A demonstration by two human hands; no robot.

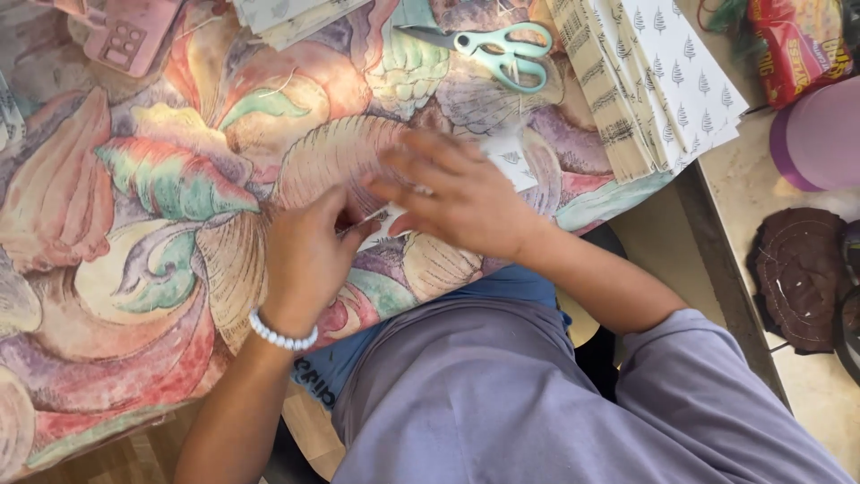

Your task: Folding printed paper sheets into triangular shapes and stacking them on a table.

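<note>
The small white paper piece (502, 159) lies on the floral cloth (161, 179), mostly under your right hand (461, 197) — fingers spread, pressing flat. Your left hand (309, 255) pinches its near edge — mint-handled scissors (497, 49) lie well beyond.

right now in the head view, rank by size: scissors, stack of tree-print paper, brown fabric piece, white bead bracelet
1. stack of tree-print paper
2. brown fabric piece, partly cut off at the edge
3. scissors
4. white bead bracelet
</note>
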